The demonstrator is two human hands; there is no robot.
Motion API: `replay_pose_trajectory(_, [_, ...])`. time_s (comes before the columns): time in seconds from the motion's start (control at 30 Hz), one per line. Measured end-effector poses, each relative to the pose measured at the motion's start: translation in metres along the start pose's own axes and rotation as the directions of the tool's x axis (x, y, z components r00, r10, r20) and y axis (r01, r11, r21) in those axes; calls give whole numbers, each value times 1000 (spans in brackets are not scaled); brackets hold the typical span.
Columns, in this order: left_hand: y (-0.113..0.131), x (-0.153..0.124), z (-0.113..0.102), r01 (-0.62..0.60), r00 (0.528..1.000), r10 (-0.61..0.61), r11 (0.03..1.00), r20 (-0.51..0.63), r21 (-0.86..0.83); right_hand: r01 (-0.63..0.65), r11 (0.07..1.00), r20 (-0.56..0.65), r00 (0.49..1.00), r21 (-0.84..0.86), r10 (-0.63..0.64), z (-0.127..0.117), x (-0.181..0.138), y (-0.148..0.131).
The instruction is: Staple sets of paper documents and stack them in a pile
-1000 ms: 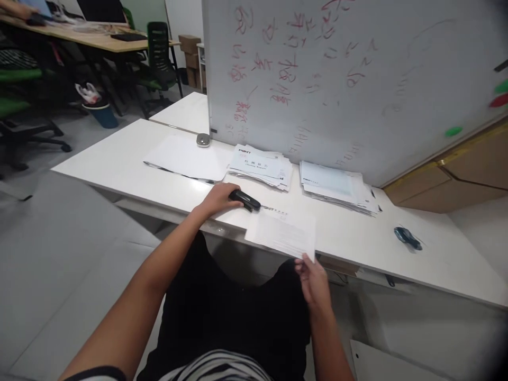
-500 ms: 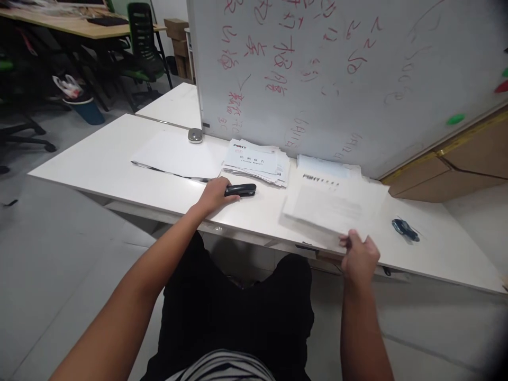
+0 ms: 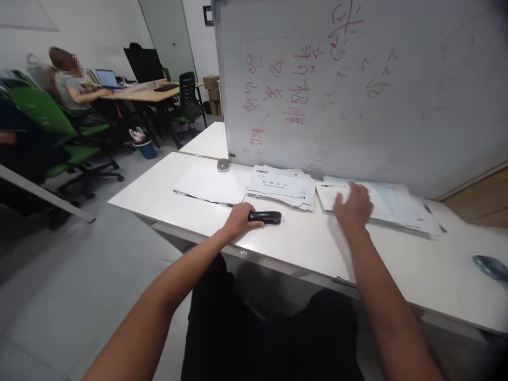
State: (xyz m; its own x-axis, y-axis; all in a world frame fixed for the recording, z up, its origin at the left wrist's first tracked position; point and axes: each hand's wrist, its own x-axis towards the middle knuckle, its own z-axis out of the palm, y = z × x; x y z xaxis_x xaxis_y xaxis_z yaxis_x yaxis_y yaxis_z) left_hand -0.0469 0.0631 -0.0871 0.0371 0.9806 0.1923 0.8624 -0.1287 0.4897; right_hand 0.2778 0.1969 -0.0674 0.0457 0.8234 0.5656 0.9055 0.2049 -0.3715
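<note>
My left hand [image 3: 239, 219] is closed around the back end of a black stapler [image 3: 265, 217], which lies on the white desk [image 3: 286, 241]. Over the right-hand pile of papers [image 3: 402, 209] is my right hand [image 3: 354, 203], thumb apart from the fingers and touching or just above the top sheet; its fingertips are slightly blurred. Left of that pile sits another stack of printed reports [image 3: 278, 182], a light blue cover on top. Blank white paper [image 3: 210, 182] with a dark front edge lies near my left hand.
A silver computer mouse [image 3: 223, 164] sits behind the blank paper. The whiteboard [image 3: 278, 106] stands along the desk's back edge, with cardboard [image 3: 480, 196] at right. A blurred dark blue object [image 3: 490, 266] lies far right. Another person [image 3: 75, 87] sits at a distant desk.
My right hand has moved up and away from the desk's front edge, and the sheets it carried now lie on the right pile. The view has turned left; my left hand stays on the stapler.
</note>
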Motion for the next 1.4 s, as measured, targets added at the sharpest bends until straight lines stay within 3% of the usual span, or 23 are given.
replay_pose_trajectory(0.03, [2,-1,-1,13,1000,-13,1000,2,2,121,990,82,989,67,-127,11,1,-18])
replay_pose_trajectory(0.1, [4,-2,-2,30,1000,-30,999,9,13,282,938,224,919,203,-325,34,2,-46])
replay_pose_trajectory(0.2, [8,-3,-2,39,999,-40,999,13,29,248,938,351,879,244,-323,62,-6,-61])
replay_pose_trajectory(0.3, [9,-3,-3,36,999,-37,998,14,45,190,957,416,869,217,-267,74,-19,-56])
replay_pose_trajectory(0.5, [11,0,-3,51,998,-54,994,24,93,240,948,309,904,210,-297,73,-22,-55])
replay_pose_trajectory(0.87, [15,-4,-1,89,996,-87,990,-24,112,427,899,175,882,102,-438,68,-20,-60])
replay_pose_trajectory(1.13, [15,-7,-2,71,997,-68,990,-29,123,381,897,18,919,225,-394,65,-21,-69])
replay_pose_trajectory(1.2, [16,-7,-2,72,997,-69,989,-25,126,388,891,30,913,235,-406,67,-22,-69])
replay_pose_trajectory(1.4, [15,-7,-1,61,998,-57,991,-40,119,439,887,216,861,144,-462,74,-28,-69])
